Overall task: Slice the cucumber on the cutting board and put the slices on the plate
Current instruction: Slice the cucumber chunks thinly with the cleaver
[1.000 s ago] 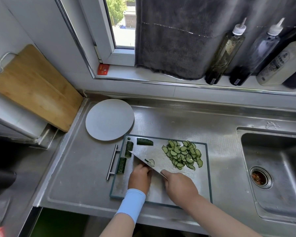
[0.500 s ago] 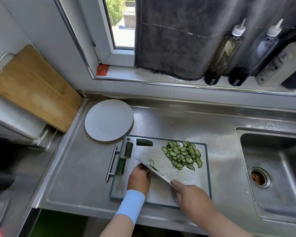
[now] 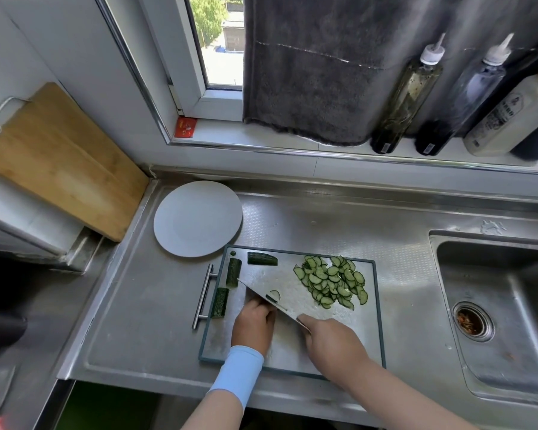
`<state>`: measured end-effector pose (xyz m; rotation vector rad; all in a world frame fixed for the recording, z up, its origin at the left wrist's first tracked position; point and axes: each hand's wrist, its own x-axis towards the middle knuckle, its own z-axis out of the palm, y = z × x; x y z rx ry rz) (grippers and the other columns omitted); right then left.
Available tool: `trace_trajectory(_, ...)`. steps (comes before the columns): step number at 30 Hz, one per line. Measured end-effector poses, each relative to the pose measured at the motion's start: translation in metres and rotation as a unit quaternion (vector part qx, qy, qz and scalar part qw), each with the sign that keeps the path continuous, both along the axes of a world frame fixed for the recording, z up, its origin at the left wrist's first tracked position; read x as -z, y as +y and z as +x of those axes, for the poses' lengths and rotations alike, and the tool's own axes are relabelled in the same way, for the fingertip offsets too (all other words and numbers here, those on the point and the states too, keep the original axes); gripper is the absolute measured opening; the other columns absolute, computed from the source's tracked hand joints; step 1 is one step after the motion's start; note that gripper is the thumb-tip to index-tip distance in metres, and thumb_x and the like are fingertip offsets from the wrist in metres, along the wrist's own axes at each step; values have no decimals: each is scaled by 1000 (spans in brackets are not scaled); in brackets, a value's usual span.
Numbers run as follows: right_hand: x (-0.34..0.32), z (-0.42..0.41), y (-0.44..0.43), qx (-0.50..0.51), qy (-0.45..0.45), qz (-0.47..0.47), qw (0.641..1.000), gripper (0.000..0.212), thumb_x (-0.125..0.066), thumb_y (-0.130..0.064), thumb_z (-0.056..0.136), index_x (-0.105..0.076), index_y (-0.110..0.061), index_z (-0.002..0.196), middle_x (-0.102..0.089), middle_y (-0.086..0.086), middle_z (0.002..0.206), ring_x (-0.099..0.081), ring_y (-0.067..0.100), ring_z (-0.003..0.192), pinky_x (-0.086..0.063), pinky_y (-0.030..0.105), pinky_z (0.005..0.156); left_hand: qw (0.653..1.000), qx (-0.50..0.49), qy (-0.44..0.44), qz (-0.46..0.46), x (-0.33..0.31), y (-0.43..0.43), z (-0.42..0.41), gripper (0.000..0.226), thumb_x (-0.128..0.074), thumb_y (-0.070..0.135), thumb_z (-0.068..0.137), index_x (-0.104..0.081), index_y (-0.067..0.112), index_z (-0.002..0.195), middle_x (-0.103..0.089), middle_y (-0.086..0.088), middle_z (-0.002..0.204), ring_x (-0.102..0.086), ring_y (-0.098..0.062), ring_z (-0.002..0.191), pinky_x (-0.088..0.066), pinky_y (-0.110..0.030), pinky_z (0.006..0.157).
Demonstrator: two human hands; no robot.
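Note:
A steel cutting board (image 3: 367,330) lies on the counter. My right hand (image 3: 331,341) grips a cleaver (image 3: 280,288) whose broad blade slants across the board. My left hand (image 3: 253,324), fingers curled, holds down a small cucumber piece (image 3: 271,298) right against the blade; most of that piece is hidden. A heap of several half-moon slices (image 3: 331,282) lies at the board's right. Three uncut cucumber chunks sit at the left: one (image 3: 262,259) at the far edge, one (image 3: 233,272) below it, one (image 3: 220,302) nearest. The white plate (image 3: 197,218) stands bare beyond the board's far-left corner.
A sink (image 3: 494,311) with a drain lies to the right. A wooden board (image 3: 59,162) leans at the left wall. Three bottles (image 3: 407,94) and a hanging grey towel (image 3: 317,66) line the windowsill. A bar handle (image 3: 203,296) sticks out from the cutting board's left side.
The cleaver was drawn back towards me half a second ago, and now sits forward again against the piece under my left fingers. My left hand has stayed put.

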<state>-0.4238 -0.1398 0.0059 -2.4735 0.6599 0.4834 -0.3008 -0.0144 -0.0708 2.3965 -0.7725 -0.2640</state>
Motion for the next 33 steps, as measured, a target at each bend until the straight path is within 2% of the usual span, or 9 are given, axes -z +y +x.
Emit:
trace_trajectory(4, 1, 4, 2, -3, 1, -2, 1000, 19, -39, -22, 99, -53, -28, 108, -61, 4, 82, -49, 27, 71, -39, 35, 60, 1000, -2, 5, 11, 5, 1, 1, 18, -83, 2, 66, -75, 16, 75, -68, -6, 81, -65, -26, 70, -53, -27, 60)
trace_trajectory(8, 1, -4, 2, -4, -9, 1, 1000, 16, -37, -23, 100, -50, -30, 106, -59, 2, 78, -54, 28, 72, -42, 38, 61, 1000, -8, 6, 11, 3, 1, -1, 16, -81, 3, 68, -75, 14, 76, -68, -7, 82, -65, -27, 71, -53, -28, 61)
trace_trajectory(10, -1, -11, 4, -2, -16, -1, 1000, 19, -37, -23, 100, -50, -32, 111, -55, -1, 75, -50, 26, 69, -40, 37, 60, 1000, -13, 4, 13, 1, 1, -2, 15, -79, 1, 68, -75, 14, 76, -68, -8, 83, -64, -27, 72, -52, -28, 63)
trace_trajectory(15, -11, -31, 1, -5, -15, -8, 1000, 22, -37, -23, 99, -49, -31, 116, -53, -4, 77, -46, 25, 71, -36, 36, 61, 1000, -12, -9, 3, -3, 1, -2, 21, -79, -2, 66, -75, 14, 78, -69, -7, 86, -65, -27, 72, -47, -22, 66)
trace_trajectory(21, -21, -44, -3, 2, 0, -12, 1000, 27, -36, -26, 101, -49, -35, 122, -67, 1, 92, -46, 22, 72, -36, 35, 62, 1000, -6, -27, -11, -7, 2, -5, 24, -83, 2, 64, -74, 17, 81, -68, -4, 83, -64, -25, 68, -44, -18, 61)
trace_trajectory(25, -21, -41, -2, 3, -1, 2, 1000, 28, -36, -24, 101, -51, -34, 122, -60, -3, 85, -46, 22, 73, -38, 35, 64, 1000, -10, -24, -17, -6, 1, -4, 23, -83, 1, 65, -75, 16, 80, -69, -3, 86, -65, -24, 70, -44, -18, 64)
trace_trajectory(30, -16, -30, -1, 7, 0, 5, 1000, 25, -38, -18, 97, -54, -31, 111, -50, -5, 73, -44, 21, 67, -26, 22, 47, 1000, -15, -13, -17, 4, 2, -3, 20, -82, 1, 67, -75, 16, 77, -70, -2, 89, -66, -22, 77, -43, -16, 69)
trace_trajectory(33, -8, -15, 0, 12, 1, 6, 1000, 26, -39, -17, 97, -57, -30, 112, -52, -3, 76, -46, 23, 70, -32, 30, 55, 1000, -7, -13, -13, 8, 3, -4, 20, -83, 0, 65, -75, 15, 74, -69, -1, 85, -66, -21, 76, -44, -16, 68)
